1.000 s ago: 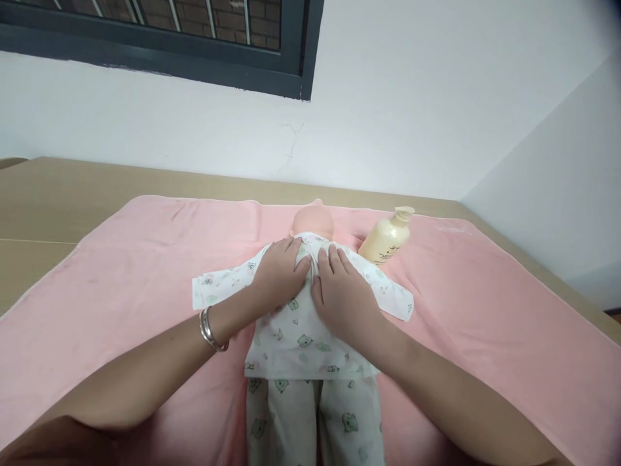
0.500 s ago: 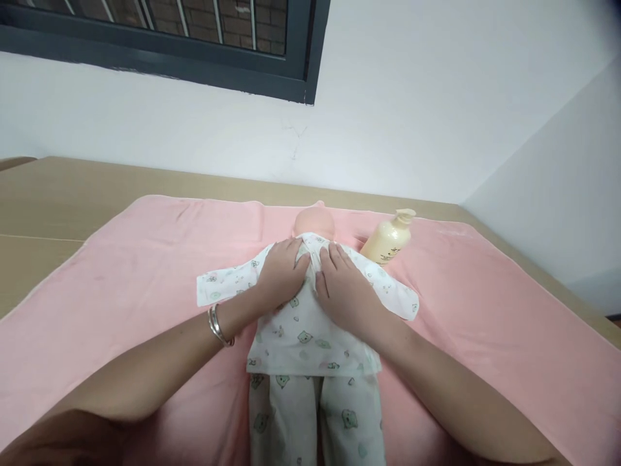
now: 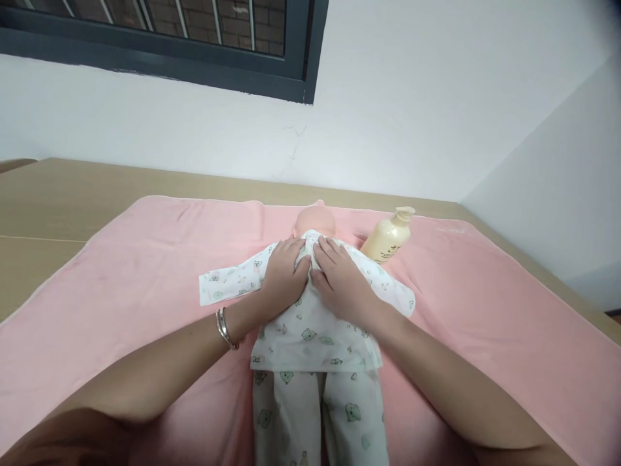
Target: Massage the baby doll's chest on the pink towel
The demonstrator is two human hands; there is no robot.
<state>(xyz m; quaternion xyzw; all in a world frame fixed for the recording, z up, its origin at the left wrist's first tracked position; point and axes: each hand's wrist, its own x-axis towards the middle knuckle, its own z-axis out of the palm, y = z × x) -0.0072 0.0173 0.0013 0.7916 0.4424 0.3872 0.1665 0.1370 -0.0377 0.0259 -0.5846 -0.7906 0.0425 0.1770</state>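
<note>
A baby doll (image 3: 315,221) lies on the pink blanket (image 3: 145,272), its head toward the wall. It wears a white printed top (image 3: 310,349) with both sleeves spread out and matching trousers (image 3: 352,414). My left hand (image 3: 287,275) rests flat on the upper left of the top, fingers extended. On the upper right of the top, my right hand (image 3: 342,281) lies flat too, its fingertips near the collar. The two thumbs are close together at the middle of the chest. The doll's face cannot be made out from here.
A pale yellow pump bottle (image 3: 387,238) leans on the blanket, right of the doll's head. The blanket covers much of a wooden table (image 3: 97,188). Behind it stand a white wall (image 3: 388,116) and a dark-framed window (image 3: 295,84).
My right hand has shifted slightly left and up on the top, closer to my left hand. The left hand stays at nearly the same spot on the cloth.
</note>
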